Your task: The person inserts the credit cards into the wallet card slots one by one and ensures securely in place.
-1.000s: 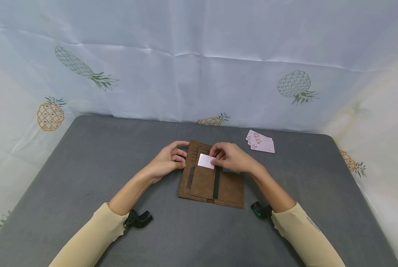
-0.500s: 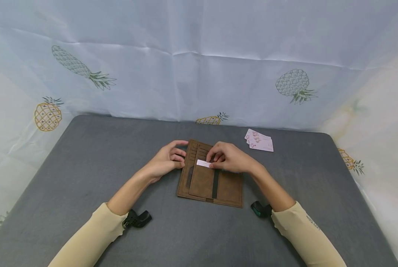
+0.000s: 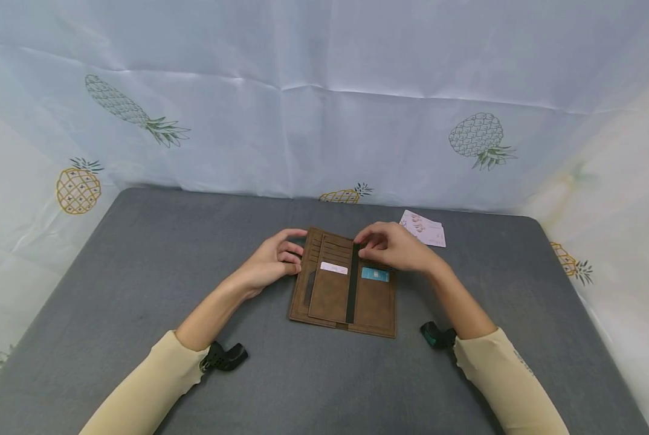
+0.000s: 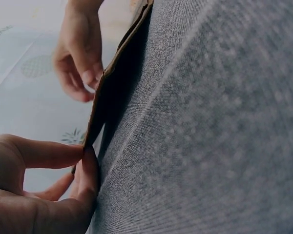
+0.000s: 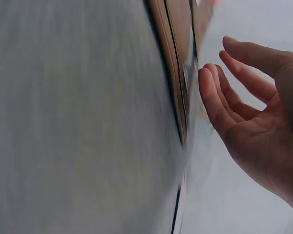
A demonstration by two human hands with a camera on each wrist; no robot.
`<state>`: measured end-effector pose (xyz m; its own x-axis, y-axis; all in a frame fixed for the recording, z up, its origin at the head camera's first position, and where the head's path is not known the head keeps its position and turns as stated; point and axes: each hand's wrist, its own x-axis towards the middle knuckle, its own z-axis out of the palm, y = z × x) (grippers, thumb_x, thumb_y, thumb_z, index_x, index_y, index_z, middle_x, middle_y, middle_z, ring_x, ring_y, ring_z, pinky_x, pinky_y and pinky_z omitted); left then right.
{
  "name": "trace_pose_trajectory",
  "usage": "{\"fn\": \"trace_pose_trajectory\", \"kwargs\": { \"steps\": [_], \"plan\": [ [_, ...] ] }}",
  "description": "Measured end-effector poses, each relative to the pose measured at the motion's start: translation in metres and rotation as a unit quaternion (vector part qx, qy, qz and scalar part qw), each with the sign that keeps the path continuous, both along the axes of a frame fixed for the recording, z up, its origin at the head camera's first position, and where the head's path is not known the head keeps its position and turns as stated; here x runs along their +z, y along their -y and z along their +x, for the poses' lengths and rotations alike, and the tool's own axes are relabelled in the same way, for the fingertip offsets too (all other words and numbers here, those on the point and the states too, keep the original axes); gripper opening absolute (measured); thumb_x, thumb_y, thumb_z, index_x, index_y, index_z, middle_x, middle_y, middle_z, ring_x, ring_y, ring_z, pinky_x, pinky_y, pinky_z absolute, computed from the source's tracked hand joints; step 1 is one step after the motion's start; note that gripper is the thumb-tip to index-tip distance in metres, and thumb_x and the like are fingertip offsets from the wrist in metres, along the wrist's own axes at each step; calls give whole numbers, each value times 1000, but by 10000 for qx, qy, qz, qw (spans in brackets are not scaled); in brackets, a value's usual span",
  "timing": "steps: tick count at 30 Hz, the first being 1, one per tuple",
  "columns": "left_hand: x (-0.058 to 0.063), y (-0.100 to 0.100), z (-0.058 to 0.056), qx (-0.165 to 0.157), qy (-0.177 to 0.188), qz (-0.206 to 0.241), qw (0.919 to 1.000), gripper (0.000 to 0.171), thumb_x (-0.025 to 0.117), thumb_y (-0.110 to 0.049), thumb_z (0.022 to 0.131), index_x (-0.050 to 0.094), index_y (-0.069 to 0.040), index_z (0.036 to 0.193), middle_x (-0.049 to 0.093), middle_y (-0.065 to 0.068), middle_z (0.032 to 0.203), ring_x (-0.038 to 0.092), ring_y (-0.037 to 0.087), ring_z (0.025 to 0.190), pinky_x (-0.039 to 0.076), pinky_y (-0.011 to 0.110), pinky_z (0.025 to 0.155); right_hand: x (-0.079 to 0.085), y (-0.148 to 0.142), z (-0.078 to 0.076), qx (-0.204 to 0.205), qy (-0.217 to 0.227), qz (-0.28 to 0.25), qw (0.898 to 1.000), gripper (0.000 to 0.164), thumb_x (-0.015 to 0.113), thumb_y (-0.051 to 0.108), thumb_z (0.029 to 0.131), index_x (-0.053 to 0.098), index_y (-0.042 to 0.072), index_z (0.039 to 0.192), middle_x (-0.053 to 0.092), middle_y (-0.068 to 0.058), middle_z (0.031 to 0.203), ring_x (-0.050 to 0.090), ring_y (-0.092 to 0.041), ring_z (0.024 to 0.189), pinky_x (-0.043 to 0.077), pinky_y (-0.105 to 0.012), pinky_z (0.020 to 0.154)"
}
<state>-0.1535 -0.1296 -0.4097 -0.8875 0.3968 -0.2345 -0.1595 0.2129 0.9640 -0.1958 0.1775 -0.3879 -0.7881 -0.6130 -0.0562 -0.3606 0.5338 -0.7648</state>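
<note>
Brown wallet (image 3: 330, 299) lies open on the gray table (image 3: 194, 241). The left hand (image 3: 272, 260) pinches its left edge. The right hand (image 3: 394, 246) is above it, thumb and fingertips apart. A pink card (image 3: 333, 268) and blue card (image 3: 376, 274) peek out.

at seven o'clock, a beige left sleeve (image 3: 144, 383) meets a curved black wrist mount (image 3: 225, 356); at five o'clock, the beige right sleeve (image 3: 509, 380) bears dark print (image 3: 523, 361), too small to read, beside a black-and-green mount (image 3: 439, 336).
</note>
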Motion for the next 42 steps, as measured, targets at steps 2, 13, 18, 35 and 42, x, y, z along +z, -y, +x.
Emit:
{"fn": "trace_pose_trajectory", "kwargs": {
  "steps": [2, 13, 18, 35, 42],
  "plan": [
    [0, 0, 0, -6, 2, -3, 10000, 72, 57, 11, 85, 38, -23, 146, 53, 14, 121, 58, 22, 95, 54, 31, 82, 2, -16, -3, -229, -73, 44, 9997, 28, 69, 20, 90, 66, 9, 116, 68, -8, 108, 67, -19, 92, 56, -29, 79],
    [0, 2, 0, -41, 6, -5, 10000, 73, 57, 11, 86, 36, -23, 146, 53, 14, 122, 57, 22, 96, 53, 32, 82, 5, -99, -13, -1745, -704, 1348, 9728, 39, 70, 27, 88, 65, 4, 120, 66, -18, 116, 65, -33, 103, 54, -46, 82],
    [-1, 2, 1, -70, -45, 32, 10000, 73, 57, 11, 86, 35, -22, 147, 52, 15, 122, 57, 22, 95, 53, 31, 81, 0, -113, -16, -1841, -884, 2036, 9575, 56, 75, 32, 83, 62, -5, 122, 61, -26, 119, 60, -39, 106, 48, -55, 88],
    [-2, 0, -1, -147, -62, 11, 9999, 71, 56, 9, 87, 36, -25, 146, 51, 15, 123, 58, 25, 97, 54, 35, 84, 1, -133, -10, -1923, -509, 1015, 9748, 28, 67, 17, 91, 56, 1, 111, 62, -15, 99, 58, -16, 83, 48, -21, 64],
    [-1, 1, 1, -100, -53, 30, 9999, 72, 56, 10, 86, 36, -24, 147, 52, 16, 123, 58, 25, 96, 54, 35, 84, 2, -120, -10, -1827, -506, -138, 9818, 27, 60, 12, 95, 55, 2, 120, 62, -15, 106, 68, -18, 82, 55, -28, 67]
  ]
}}
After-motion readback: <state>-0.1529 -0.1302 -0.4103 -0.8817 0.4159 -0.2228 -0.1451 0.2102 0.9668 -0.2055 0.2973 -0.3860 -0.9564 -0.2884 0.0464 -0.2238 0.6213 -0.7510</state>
